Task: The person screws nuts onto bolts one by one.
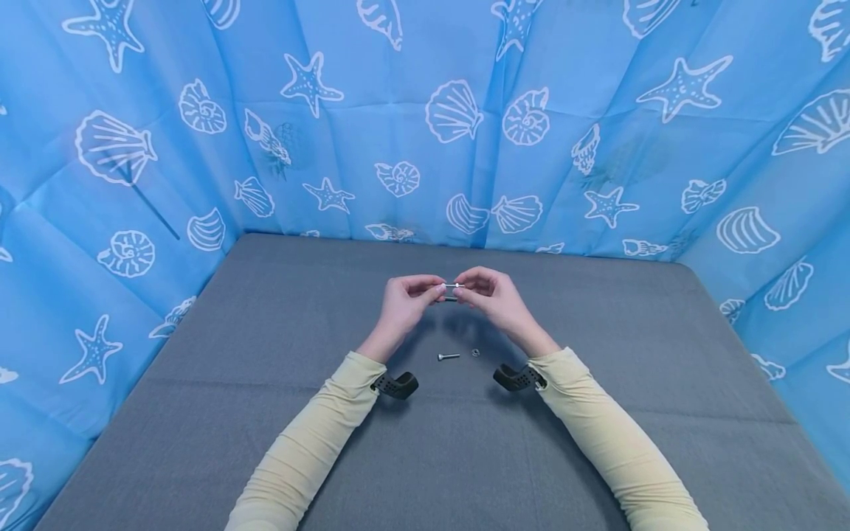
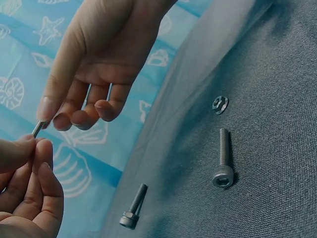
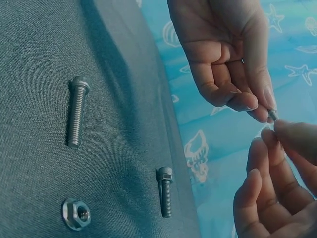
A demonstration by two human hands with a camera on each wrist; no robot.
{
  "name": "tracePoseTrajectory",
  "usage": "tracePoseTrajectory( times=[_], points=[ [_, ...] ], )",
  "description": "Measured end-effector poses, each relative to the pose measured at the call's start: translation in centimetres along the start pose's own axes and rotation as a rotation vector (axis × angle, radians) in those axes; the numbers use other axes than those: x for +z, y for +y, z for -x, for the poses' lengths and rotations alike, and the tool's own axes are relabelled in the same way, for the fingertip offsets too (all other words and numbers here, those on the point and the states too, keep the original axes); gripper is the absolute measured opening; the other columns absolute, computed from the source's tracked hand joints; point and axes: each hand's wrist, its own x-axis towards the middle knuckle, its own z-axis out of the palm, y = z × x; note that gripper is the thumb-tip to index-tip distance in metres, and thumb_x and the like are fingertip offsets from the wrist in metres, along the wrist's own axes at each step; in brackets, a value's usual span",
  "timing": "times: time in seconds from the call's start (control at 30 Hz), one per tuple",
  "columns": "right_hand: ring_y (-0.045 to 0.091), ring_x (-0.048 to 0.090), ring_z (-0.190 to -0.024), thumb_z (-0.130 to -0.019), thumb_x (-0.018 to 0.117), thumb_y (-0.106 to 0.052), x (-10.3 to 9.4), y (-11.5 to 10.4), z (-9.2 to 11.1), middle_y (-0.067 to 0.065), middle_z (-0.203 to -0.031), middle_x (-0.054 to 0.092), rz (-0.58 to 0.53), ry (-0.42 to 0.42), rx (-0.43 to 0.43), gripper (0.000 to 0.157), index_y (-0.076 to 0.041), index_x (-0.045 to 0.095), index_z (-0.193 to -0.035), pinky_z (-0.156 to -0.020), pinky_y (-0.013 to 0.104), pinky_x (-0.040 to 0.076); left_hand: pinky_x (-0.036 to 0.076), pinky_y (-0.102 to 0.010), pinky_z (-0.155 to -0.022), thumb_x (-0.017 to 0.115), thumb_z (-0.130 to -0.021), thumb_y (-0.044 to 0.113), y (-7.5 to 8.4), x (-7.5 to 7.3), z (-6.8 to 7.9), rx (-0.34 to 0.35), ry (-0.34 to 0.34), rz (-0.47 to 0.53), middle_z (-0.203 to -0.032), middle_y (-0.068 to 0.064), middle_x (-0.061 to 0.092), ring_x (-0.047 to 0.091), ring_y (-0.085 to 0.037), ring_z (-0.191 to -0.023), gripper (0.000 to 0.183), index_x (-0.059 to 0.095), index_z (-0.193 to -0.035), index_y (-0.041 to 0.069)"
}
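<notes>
In front of me, over the far half of the table, my two hands meet at a thin metal bolt [image 1: 451,285]. My left hand [image 1: 406,301] pinches one end of it between thumb and fingers. At the other end, the thumb and index finger of my right hand [image 1: 494,296] pinch it, and a small bright part shows there, too small to tell. Fingertips cover both ends. Beneath the hands lies a socket-head bolt with a nut on it [image 2: 131,210]. Nearer to me are a loose socket-head bolt [image 3: 77,113] and a loose flange nut [image 3: 76,214].
Grey cloth covers the table [image 1: 438,442], with a few low creases. Blue curtains [image 1: 398,118] printed with shells and starfish stand along the back and both sides. A dark strap [image 1: 397,385] sits at the left wrist, another [image 1: 518,377] at the right.
</notes>
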Motion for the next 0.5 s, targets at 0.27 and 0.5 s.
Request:
tracePoseTrajectory(
  times=[0.27, 0.5],
  points=[
    [0.034, 0.064, -0.088, -0.093, 0.065, -0.022, -0.08, 0.14, 0.01, 0.015, -0.094, 0.067, 0.018, 0.004, 0.040, 0.029, 0.003, 0.064, -0.108, -0.074, 0.048, 0.052, 0.057, -0.033, -0.073, 0.071, -0.087, 0.010, 0.05, 0.05, 0.08, 0.004, -0.001, -0.008, -0.087, -0.010, 0.072, 0.070, -0.019, -0.076, 0.016, 0.073, -0.099, -0.001],
    [0.041, 0.063, -0.088, -0.091, 0.067, -0.013, -0.11, 0.39, -0.05, 0.015, -0.092, 0.067, 0.018, 0.011, 0.003, 0.022, 0.004, 0.064, -0.105, -0.073, 0.050, 0.053, 0.056, -0.040, -0.076, 0.071, -0.087, 0.008, 0.07, 0.06, 0.01, 0.004, -0.008, 0.008, -0.088, -0.012, 0.071, 0.070, -0.024, -0.078, 0.019, 0.071, -0.101, -0.005]
  ],
)
